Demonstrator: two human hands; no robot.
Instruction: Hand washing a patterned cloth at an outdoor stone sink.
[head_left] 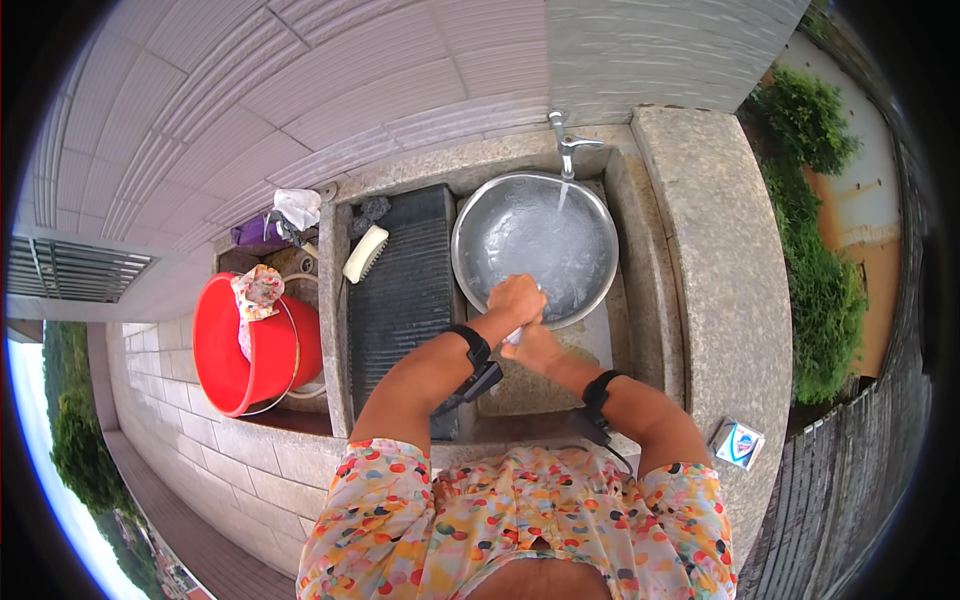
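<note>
- While both hands are bunched together at the near rim of the metal basin (535,245), the left hand (515,300) is curled shut on top and the right hand (533,345) is closed just under it, the two touching
- there's a small pale thing (514,336) poking out between them, looks clamped by both hands, but honestly it's too small to tell what it is
- its visible bit runs on a slant, low end toward the person's left and the near side, upper end hidden inside the fists, so that's about all I can say for its long axis
- both wrists have a black band (472,346) strapped on, the left one with a little black box hanging off it
- the basin is round, shiny, holding water, and sits in the right-hand part of a stone sink (700,260)
- a tap (566,140) on the back wall is running a thin stream into the far side of the basin
- just left of the basin is a dark ribbed washboard (400,290) with its ridges running across, long side going away from the person
- a white scrub brush (365,253) lies tilted at the far left corner of that board
- further left, a red bucket (245,345) with patterned cloth draped over its rim
- well off to the right on the stone ledge, a small blue and white box (738,443)
</note>
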